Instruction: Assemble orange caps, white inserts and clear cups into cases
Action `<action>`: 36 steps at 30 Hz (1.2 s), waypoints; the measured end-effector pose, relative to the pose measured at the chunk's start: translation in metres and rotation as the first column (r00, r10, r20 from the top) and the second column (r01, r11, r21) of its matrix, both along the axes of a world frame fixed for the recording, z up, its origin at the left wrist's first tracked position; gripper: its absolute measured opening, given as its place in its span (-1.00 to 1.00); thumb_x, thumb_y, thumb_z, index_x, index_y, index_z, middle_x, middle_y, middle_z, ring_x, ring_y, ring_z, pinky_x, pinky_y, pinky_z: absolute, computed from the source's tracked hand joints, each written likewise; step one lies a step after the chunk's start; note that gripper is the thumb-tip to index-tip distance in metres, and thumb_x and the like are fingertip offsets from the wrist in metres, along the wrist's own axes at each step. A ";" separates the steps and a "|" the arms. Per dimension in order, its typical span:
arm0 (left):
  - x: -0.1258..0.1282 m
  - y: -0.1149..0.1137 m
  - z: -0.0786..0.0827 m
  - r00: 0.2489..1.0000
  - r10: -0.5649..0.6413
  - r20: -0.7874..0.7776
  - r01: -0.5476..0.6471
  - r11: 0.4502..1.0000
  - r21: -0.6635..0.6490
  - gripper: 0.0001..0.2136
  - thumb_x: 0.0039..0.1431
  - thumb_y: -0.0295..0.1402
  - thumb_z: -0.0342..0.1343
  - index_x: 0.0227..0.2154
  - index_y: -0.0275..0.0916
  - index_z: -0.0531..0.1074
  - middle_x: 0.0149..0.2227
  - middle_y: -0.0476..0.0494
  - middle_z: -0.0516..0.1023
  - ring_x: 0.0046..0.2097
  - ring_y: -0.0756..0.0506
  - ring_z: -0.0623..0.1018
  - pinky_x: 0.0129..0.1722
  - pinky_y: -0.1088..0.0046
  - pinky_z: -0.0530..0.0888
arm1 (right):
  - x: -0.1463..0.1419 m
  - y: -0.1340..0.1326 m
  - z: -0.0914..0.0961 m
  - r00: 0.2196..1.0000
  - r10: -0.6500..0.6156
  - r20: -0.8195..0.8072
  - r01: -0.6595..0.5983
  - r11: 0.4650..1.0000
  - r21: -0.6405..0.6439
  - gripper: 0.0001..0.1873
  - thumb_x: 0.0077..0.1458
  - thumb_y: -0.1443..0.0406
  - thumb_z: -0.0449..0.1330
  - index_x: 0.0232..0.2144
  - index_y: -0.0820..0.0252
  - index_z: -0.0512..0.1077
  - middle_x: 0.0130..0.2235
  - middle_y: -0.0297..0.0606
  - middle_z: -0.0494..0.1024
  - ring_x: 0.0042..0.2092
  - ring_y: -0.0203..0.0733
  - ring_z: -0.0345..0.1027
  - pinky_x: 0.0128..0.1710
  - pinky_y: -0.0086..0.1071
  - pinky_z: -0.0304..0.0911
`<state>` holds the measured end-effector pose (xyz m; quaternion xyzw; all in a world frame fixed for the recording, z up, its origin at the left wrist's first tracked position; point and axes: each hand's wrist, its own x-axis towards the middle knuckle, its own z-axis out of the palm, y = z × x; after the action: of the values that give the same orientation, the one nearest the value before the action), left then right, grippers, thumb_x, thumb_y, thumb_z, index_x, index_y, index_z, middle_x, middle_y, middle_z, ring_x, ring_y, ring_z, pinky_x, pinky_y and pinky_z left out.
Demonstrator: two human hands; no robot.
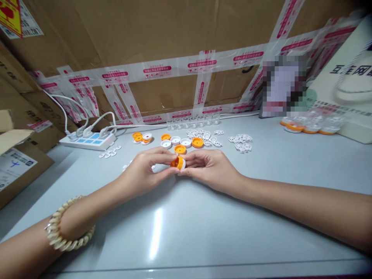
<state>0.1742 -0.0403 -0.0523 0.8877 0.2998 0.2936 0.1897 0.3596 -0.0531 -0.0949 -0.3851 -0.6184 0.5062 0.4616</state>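
Observation:
Between my two hands, just above the table, is a small round orange cap (177, 162) with a white part on its right side. My left hand (148, 164) pinches it from the left with thumb and fingers. From the right, my right hand (207, 164) grips the white side, its other fingers curled. Right behind the hands lie an orange cap (180, 149), another orange cap (198, 142) and several white caps (186, 143). White openwork pieces (203, 135) are piled beyond them. Small white discs (124, 167) show partly behind my left hand.
Clear cylinders (193, 122) stand in a row by the taped cardboard box (174, 93). A power strip (88, 141) with plugs sits at left, near white discs (110, 152). Assembled clear-and-orange containers (314, 123) and a paper bag (348, 85) are at right. An open carton (26, 166) stands far left.

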 end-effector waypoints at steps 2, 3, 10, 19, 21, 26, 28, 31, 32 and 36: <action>-0.001 0.002 0.000 0.999 -0.032 -0.008 0.032 0.999 0.023 -0.89 0.06 -0.45 0.14 -0.34 -0.23 0.53 -0.30 -0.14 0.54 -0.25 -0.06 0.52 -0.22 0.41 0.47 | 0.000 0.000 0.001 1.000 0.000 -0.016 -0.001 0.999 -0.040 -0.73 -0.30 0.28 0.37 -0.43 0.20 0.49 -0.41 -0.30 0.60 -0.30 -0.17 0.52 -0.22 -0.29 0.43; -0.002 0.003 -0.001 0.999 -0.048 -0.007 0.048 0.998 0.034 -0.88 0.07 -0.46 0.14 -0.32 -0.23 0.53 -0.29 -0.15 0.54 -0.25 -0.06 0.52 -0.22 0.41 0.47 | 0.000 0.000 0.002 1.000 -0.003 -0.021 0.002 0.998 -0.057 -0.72 -0.32 0.29 0.38 -0.43 0.20 0.48 -0.41 -0.30 0.60 -0.30 -0.17 0.52 -0.21 -0.29 0.43; -0.003 0.011 -0.005 0.999 -0.032 0.008 0.032 0.999 0.009 -0.82 0.07 -0.42 0.14 -0.23 -0.28 0.47 -0.28 -0.16 0.54 -0.26 -0.05 0.51 -0.22 0.41 0.48 | 0.001 0.003 0.009 1.000 -0.002 0.026 0.005 0.993 -0.122 -0.66 -0.29 0.32 0.36 -0.39 0.20 0.36 -0.42 -0.31 0.58 -0.32 -0.20 0.50 -0.28 -0.33 0.38; -0.004 0.010 -0.012 0.993 -0.103 0.056 0.105 0.993 -0.043 -0.76 0.12 -0.42 0.10 -0.12 -0.23 0.42 -0.16 -0.18 0.49 -0.14 -0.06 0.50 -0.17 0.40 0.55 | 0.004 0.001 0.008 0.998 0.041 0.044 -0.038 0.998 -0.059 -0.61 -0.21 0.38 0.31 -0.32 0.13 0.23 -0.45 -0.39 0.54 -0.35 -0.27 0.47 -0.29 -0.36 0.34; -0.004 0.010 -0.013 0.994 -0.098 0.042 0.098 0.995 -0.004 -0.76 0.11 -0.43 0.10 -0.13 -0.23 0.41 -0.18 -0.17 0.50 -0.17 -0.05 0.51 -0.16 0.39 0.55 | 0.003 0.001 0.008 0.998 0.040 0.057 -0.038 0.998 -0.048 -0.63 -0.19 0.38 0.30 -0.31 0.14 0.24 -0.44 -0.38 0.54 -0.35 -0.27 0.47 -0.28 -0.36 0.34; -0.003 0.007 -0.016 0.994 -0.055 0.098 0.059 0.998 -0.031 -0.75 0.12 -0.42 0.09 -0.11 -0.27 0.38 -0.14 -0.19 0.46 -0.16 -0.05 0.52 -0.11 0.37 0.55 | 0.003 0.004 0.009 0.999 0.031 0.018 -0.029 0.996 -0.087 -0.62 -0.19 0.39 0.30 -0.26 0.17 0.30 -0.42 -0.36 0.55 -0.31 -0.27 0.47 -0.23 -0.34 0.35; -0.003 0.007 -0.018 0.992 -0.038 0.117 0.042 0.998 -0.035 -0.74 0.11 -0.42 0.10 -0.11 -0.27 0.37 -0.14 -0.19 0.46 -0.16 -0.05 0.52 -0.10 0.36 0.54 | 0.003 0.005 0.010 0.999 0.039 -0.025 -0.042 0.991 -0.126 -0.63 -0.23 0.39 0.32 -0.29 0.19 0.34 -0.42 -0.36 0.55 -0.31 -0.27 0.48 -0.20 -0.33 0.36; -0.003 0.006 -0.019 0.992 -0.005 0.124 0.010 0.999 -0.041 -0.74 0.11 -0.40 0.11 -0.11 -0.28 0.38 -0.16 -0.19 0.47 -0.17 -0.05 0.53 -0.11 0.35 0.55 | 0.003 0.006 0.010 0.997 0.040 -0.071 -0.052 0.983 -0.178 -0.63 -0.30 0.37 0.36 -0.34 0.22 0.41 -0.41 -0.36 0.56 -0.32 -0.28 0.48 -0.16 -0.32 0.37; -0.002 0.005 -0.019 0.992 0.010 0.127 -0.004 0.999 -0.045 -0.74 0.11 -0.40 0.11 -0.12 -0.28 0.38 -0.17 -0.19 0.48 -0.18 -0.05 0.54 -0.11 0.35 0.55 | 0.002 0.006 0.010 0.997 0.032 -0.075 -0.046 0.982 -0.182 -0.63 -0.32 0.35 0.37 -0.34 0.22 0.42 -0.41 -0.36 0.57 -0.32 -0.28 0.48 -0.14 -0.32 0.37; 0.000 0.002 -0.017 0.986 0.085 0.141 -0.073 0.994 -0.086 -0.74 0.07 -0.36 0.15 -0.16 -0.29 0.41 -0.21 -0.18 0.52 -0.21 -0.07 0.56 -0.14 0.35 0.56 | 0.000 0.004 0.009 0.997 -0.001 -0.072 -0.010 0.987 -0.161 -0.63 -0.31 0.32 0.38 -0.33 0.23 0.46 -0.38 -0.34 0.58 -0.32 -0.27 0.49 -0.12 -0.28 0.39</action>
<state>0.1744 -0.0381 -0.0694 0.8431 0.3318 0.3520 0.2349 0.3596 -0.0489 -0.0855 -0.4013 -0.5591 0.5693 0.4498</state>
